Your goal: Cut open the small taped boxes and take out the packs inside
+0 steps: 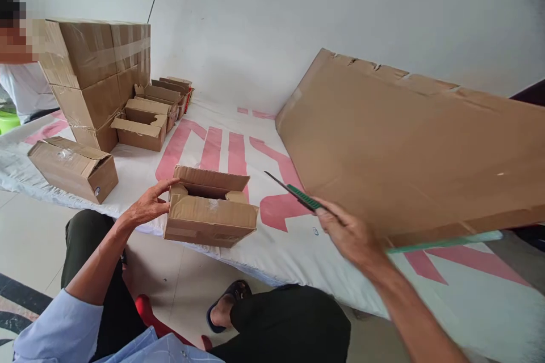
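Observation:
A small cardboard box (208, 218) sits near the front edge of the cloth-covered table, its top flaps partly raised and a dark gap between them. My left hand (147, 204) holds its left end, index finger over the upper corner and the other fingers against the side. My right hand (347, 232) is closed around a green utility knife (304, 197), its long blade out and pointing up and left. The blade is apart from the box, to its right. Slight motion blur covers my right hand.
A taped closed box (72, 167) lies at left, before a stack of larger cartons (96, 62). Several open small boxes (142, 125) line up beside the stack. A large cardboard sheet (409, 153) leans at right. Another person (25, 88) is at far left.

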A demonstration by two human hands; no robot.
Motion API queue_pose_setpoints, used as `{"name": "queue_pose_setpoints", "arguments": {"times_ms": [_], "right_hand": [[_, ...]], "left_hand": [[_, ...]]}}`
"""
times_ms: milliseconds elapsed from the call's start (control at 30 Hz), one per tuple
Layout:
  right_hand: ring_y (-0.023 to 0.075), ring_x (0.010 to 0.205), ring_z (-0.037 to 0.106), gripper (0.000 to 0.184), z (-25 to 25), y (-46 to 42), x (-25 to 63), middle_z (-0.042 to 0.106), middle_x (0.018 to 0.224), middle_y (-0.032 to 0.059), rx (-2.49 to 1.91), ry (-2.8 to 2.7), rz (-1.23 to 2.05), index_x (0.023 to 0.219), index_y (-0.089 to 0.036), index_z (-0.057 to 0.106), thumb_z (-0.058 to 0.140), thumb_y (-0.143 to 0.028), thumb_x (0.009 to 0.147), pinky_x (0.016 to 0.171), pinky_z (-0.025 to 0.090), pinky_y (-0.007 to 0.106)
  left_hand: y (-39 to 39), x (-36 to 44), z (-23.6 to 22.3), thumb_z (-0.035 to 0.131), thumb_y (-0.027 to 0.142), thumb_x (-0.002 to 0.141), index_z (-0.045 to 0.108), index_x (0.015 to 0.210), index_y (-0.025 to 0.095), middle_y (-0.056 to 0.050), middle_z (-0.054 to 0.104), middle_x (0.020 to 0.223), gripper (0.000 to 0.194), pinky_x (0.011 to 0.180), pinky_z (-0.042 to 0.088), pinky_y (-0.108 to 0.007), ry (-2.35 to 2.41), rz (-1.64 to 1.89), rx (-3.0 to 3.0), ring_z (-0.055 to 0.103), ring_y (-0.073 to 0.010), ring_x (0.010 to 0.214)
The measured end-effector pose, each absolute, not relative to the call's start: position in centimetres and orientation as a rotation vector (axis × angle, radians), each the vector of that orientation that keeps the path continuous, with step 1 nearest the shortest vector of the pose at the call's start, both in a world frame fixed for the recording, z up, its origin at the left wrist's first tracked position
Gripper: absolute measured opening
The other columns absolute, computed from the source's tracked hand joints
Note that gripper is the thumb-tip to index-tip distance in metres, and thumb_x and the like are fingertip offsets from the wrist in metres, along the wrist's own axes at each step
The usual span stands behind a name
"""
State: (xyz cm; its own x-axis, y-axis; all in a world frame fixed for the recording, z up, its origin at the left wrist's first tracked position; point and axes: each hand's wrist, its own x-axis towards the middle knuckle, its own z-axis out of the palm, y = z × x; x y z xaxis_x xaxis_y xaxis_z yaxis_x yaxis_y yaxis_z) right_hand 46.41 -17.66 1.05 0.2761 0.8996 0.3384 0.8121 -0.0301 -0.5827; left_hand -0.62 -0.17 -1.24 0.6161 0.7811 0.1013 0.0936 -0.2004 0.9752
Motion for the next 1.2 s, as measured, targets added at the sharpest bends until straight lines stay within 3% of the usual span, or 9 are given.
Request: {"name": "queue_pose_setpoints", "arguments": {"times_ms": [67,167,333,467,667,733,833,1000,1200], "right_hand": [[0.0378,0.107,0.075,0.051,-4.0,-17.7,46.8,0.079,0.114,0.0167,-1.927,-1.395,0.111,0.123,-0.022,0.072,0.05,-0.057,0.094,0.093,0.06,0.053],[0.0403,0.115,0.07,0.048,-10.3,-17.4,46.5,0.076,0.115,0.0196,-2.008,-1.348,0.037,0.119,-0.022,0.069,0.049,-0.053,0.089,0.103,0.056,0.058],[0.0416,0.115,0.067,0.042,-14.4,-17.3,46.4,0.073,0.11,0.0188,-2.119,-1.353,0.006,0.116,-0.023,0.068,0.05,-0.047,0.086,0.106,0.053,0.061],[0.0423,0.119,0.065,0.046,-12.6,-16.2,45.1,0.071,0.114,0.0194,-2.144,-1.316,0.047,0.118,-0.022,0.069,0.056,-0.051,0.085,0.105,0.053,0.062],[0.037,0.13,0.067,0.066,-4.5,-13.6,36.0,0.065,0.145,0.0223,-1.722,-1.3,0.31,0.139,-0.021,0.06,0.06,-0.068,0.094,0.103,0.059,0.055],[0.0368,0.138,0.063,0.071,-1.9,-13.3,32.5,0.061,0.154,0.0206,-1.679,-1.406,0.324,0.15,-0.024,0.055,0.065,-0.067,0.095,0.108,0.057,0.056],[0.0389,0.141,0.06,0.079,0.4,-13.1,28.8,0.062,0.154,0.0192,-1.738,-1.531,0.27,0.155,-0.024,0.053,0.076,-0.059,0.088,0.112,0.055,0.057],[0.0378,0.132,0.067,0.063,1.1,-13.5,27.9,0.069,0.143,0.0157,-1.821,-1.568,0.142,0.148,-0.025,0.06,0.068,-0.038,0.087,0.101,0.061,0.052],[0.0336,0.124,0.074,0.047,0.5,-14.5,30.9,0.077,0.136,0.0167,-1.719,-1.386,0.221,0.139,-0.021,0.067,0.051,-0.035,0.098,0.107,0.059,0.052]], "left_hand": [[-0.1,-1.0,-0.3,0.089,0.055,0.081,0.054,0.163,0.033,-0.013,0.051,0.17,0.092,0.114,0.054,-0.05,0.73,0.653,1.741,0.048,-0.0406,0.155],[-0.3,-1.5,1.1,0.096,0.062,0.071,0.042,0.171,0.034,-0.015,0.046,0.174,0.117,0.12,0.049,-0.059,0.715,0.538,1.838,0.047,-0.0433,0.156],[-0.3,-1.7,2.1,0.102,0.061,0.06,0.037,0.174,0.034,-0.016,0.045,0.174,0.134,0.117,0.052,-0.059,0.675,0.514,1.974,0.047,-0.0455,0.155],[0.2,-1.7,1.8,0.102,0.063,0.06,0.033,0.175,0.033,-0.018,0.041,0.175,0.137,0.114,0.056,-0.055,0.676,0.474,2.058,0.05,-0.0461,0.152],[0.5,-1.7,2.5,0.101,0.068,0.058,0.037,0.173,0.027,-0.019,0.021,0.183,0.137,0.129,0.041,-0.058,0.757,0.445,2.21,0.032,-0.0471,0.164],[0.3,-1.6,3.1,0.102,0.064,0.057,0.043,0.169,0.025,-0.019,0.025,0.181,0.133,0.13,0.039,-0.057,0.777,0.447,2.236,0.034,-0.0471,0.163],[0.2,-1.3,3.7,0.103,0.056,0.059,0.052,0.162,0.025,-0.016,0.049,0.165,0.119,0.125,0.045,-0.056,0.777,0.429,2.239,0.05,-0.0441,0.151],[0.4,-0.6,4.0,0.103,0.053,0.057,0.06,0.152,0.023,-0.014,0.062,0.143,0.108,0.11,0.055,-0.055,0.77,0.405,2.22,0.061,-0.0418,0.132],[1.1,0.2,4.5,0.102,0.058,0.059,0.052,0.16,0.027,-0.015,0.057,0.155,0.117,0.112,0.054,-0.054,0.685,0.359,2.231,0.057,-0.0425,0.139]]}}
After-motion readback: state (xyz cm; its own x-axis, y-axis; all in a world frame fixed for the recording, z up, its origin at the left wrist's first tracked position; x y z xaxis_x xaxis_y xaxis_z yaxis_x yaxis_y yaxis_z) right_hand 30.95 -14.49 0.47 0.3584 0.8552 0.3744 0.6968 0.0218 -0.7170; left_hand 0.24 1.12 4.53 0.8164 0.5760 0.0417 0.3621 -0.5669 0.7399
